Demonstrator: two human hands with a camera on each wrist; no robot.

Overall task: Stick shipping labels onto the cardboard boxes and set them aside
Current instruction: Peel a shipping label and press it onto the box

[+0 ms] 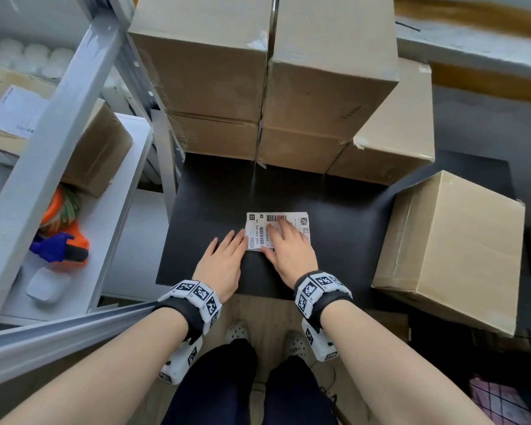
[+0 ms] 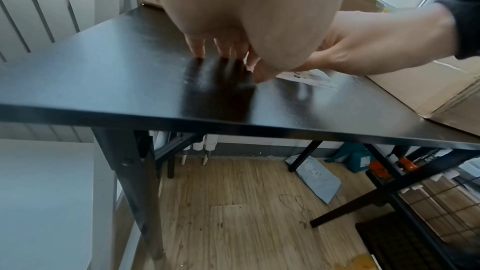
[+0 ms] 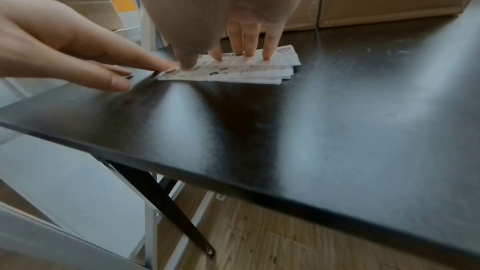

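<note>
Both forearms reach in from the near edge, each wrist wrapped in a band printed with black-and-white markers. On the black table [image 1: 334, 191] lies a small stack of shipping labels [image 1: 258, 228], white slips with barcodes, a little way in from the near edge and roughly in the middle. From the right wrist view the stack [image 3: 259, 71] shows several sheets, their edges slightly fanned. Over it the right hand [image 1: 290, 256] lies flat, its fingers [image 3: 249, 44] straight and slightly spread, tips pressing down on the top sheet while the thumb touches the near left corner. Just beside it, the left hand [image 1: 221, 265] rests palm down on the table, fingers [image 3: 145, 60] straight and close together, with the fingertips meeting the left edge of the stack; neither hand curls round anything. Behind the labels, at the far side of the table, stand stacked cardboard boxes [image 1: 267, 78], two columns side by side with another box lower at their right. One more cardboard box [image 1: 451, 250] sits apart at the right edge of the table, taped along its top. To the left a white metal shelf [image 1: 74, 228] carries a taped box, an orange and blue tape dispenser [image 1: 62, 240] and a small white case.
</note>
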